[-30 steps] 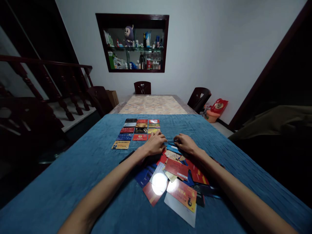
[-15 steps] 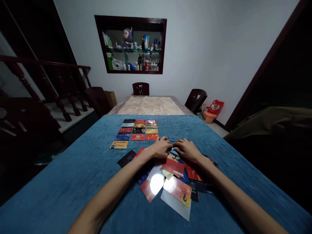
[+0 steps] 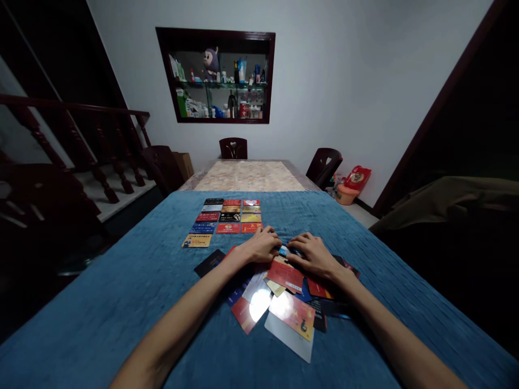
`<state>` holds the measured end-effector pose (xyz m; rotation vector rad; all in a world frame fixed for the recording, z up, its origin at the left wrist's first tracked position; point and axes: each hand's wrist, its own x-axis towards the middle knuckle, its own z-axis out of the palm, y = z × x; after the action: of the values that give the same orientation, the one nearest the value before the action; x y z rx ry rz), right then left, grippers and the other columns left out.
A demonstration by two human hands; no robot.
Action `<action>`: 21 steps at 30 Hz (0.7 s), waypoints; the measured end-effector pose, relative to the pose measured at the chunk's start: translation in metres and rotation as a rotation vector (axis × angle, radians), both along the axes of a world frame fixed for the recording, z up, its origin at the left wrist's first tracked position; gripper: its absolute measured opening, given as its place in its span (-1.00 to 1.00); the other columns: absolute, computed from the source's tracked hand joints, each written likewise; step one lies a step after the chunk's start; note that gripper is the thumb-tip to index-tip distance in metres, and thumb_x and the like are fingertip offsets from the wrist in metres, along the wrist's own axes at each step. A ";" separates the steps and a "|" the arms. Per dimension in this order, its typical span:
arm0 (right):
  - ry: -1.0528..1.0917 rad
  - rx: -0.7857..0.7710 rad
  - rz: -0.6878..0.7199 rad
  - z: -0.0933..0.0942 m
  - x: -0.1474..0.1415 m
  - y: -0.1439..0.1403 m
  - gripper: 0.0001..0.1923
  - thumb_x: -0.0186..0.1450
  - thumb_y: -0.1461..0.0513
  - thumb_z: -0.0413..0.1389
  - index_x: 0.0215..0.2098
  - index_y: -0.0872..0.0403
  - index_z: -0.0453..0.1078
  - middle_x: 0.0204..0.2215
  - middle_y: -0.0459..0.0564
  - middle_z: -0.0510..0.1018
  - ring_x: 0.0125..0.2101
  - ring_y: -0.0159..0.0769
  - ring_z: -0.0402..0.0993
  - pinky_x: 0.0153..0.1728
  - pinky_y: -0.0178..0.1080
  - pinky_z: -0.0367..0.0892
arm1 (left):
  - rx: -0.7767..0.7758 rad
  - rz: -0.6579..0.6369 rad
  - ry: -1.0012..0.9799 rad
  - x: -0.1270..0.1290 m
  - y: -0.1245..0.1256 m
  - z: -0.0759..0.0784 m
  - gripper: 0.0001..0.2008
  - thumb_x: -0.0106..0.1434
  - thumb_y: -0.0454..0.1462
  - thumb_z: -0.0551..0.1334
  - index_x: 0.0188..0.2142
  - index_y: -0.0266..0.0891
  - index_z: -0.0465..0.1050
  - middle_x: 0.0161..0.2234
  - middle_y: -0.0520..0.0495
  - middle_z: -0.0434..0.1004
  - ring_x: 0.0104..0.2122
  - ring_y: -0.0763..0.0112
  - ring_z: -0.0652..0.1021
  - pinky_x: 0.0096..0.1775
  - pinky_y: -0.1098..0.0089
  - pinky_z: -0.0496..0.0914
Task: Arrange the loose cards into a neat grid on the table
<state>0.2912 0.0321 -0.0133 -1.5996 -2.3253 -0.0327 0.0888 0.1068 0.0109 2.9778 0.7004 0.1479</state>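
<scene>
A loose pile of overlapping plastic cards lies under my two hands, with a red card (image 3: 285,274) on top. My left hand (image 3: 263,246) rests at the pile's far side, fingers bent and closed at the edge of a blue-and-white card (image 3: 283,250). Across from it, my right hand (image 3: 311,253) lies palm down, thumb and fingers apart over dark cards; its fingertips are partly hidden. Nearer me are an orange-red card (image 3: 295,313), a pale card (image 3: 288,339) and a shiny red card (image 3: 246,314).
Beyond my left hand, several cards stand in neat rows, among them a yellow card (image 3: 197,240) and a black card (image 3: 230,217). A blue cloth (image 3: 133,286) covers the near table. Chairs (image 3: 324,166) stand around the far end.
The view has shifted slightly. My right thumb has drawn back a little over the pile, and more of the blue-and-white card shows between my hands. The rows of cards are unchanged.
</scene>
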 end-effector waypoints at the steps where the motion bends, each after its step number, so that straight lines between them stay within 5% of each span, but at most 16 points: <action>1: 0.006 0.008 0.015 0.000 0.001 -0.001 -0.60 0.36 -0.06 0.03 -0.03 -0.03 0.49 -0.03 0.10 0.56 -0.01 -0.08 0.34 -0.08 -0.03 0.21 | -0.001 -0.008 -0.007 -0.001 0.001 0.000 -0.83 0.26 -0.31 0.21 -0.17 -0.19 0.53 -0.09 -0.16 0.54 0.06 0.06 0.31 0.08 -0.03 0.23; 21: 0.071 0.154 0.092 -0.002 0.009 -0.001 -0.69 0.44 0.10 -0.03 -0.13 0.02 0.52 -0.21 0.07 0.63 -0.14 -0.18 0.39 -0.13 -0.13 0.15 | -0.049 -0.033 -0.144 -0.008 0.012 0.005 -0.77 0.33 -0.27 0.16 -0.16 -0.19 0.60 -0.26 -0.10 0.61 -0.10 0.25 0.45 -0.05 0.32 0.32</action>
<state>0.3000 0.0306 -0.0153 -1.3969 -2.2798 -0.1287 0.0804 0.1189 0.0157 2.8942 0.6284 0.3339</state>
